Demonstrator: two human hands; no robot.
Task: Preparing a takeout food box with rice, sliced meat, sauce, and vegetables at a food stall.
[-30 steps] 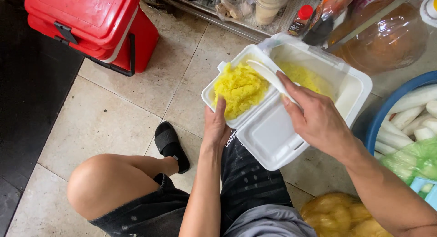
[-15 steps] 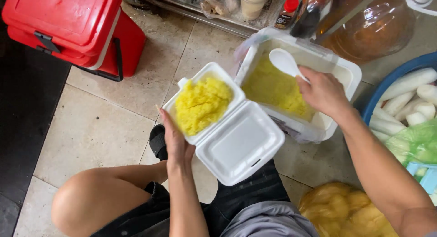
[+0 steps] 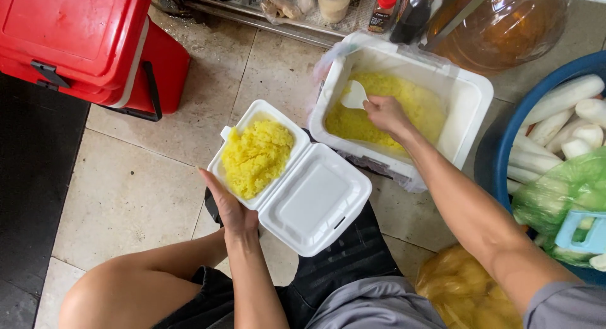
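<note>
- Left hand (image 3: 230, 209) under the near edge of an open white foam box (image 3: 290, 177), palm up, fingers spread flat against the underside; supporting it, not closed around it.
- Box hinged open: the half above the left fingers holds a mound of yellow rice (image 3: 255, 157); the lid half, to the right of that hand, is bare.
- Right hand (image 3: 385, 114) reaches into a large white tub (image 3: 470, 92) just beyond the foam box, fingers clamped on the handle of a white spoon (image 3: 355, 95).
- Spoon bowl points left of the right hand, resting on the yellow rice inside the tub.
- Right of the right forearm: blue basin (image 3: 505, 146) with pale white roots (image 3: 562, 101) and a green plastic bag (image 3: 558, 196).
- Far left of the left hand: red cooler (image 3: 82, 38) on the tiled floor (image 3: 139, 190).
- Below the right elbow: a yellow bagged bundle (image 3: 461, 291).
</note>
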